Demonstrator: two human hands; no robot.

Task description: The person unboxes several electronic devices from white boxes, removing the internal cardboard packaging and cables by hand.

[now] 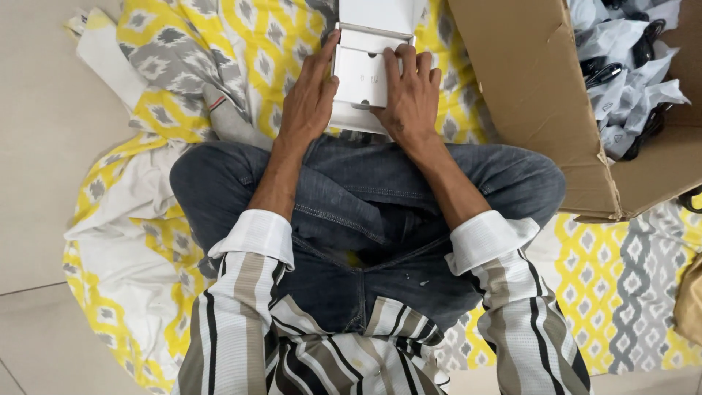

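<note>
I sit cross-legged in blue jeans on a yellow, grey and white patterned sheet (241,44). An open white box (362,73) rests in front of my knees, its lid (376,14) folded back away from me. My left hand (311,95) grips the box's left side, thumb against its edge. My right hand (411,91) lies on the box's right side with the fingers pressing down on the white insert inside. Both striped sleeves are rolled at the cuffs.
A large brown cardboard carton (541,102) stands open at the right, filled with several black items in clear plastic bags (629,66). Pale floor tiles (44,183) lie to the left. A tan object (691,300) shows at the right edge.
</note>
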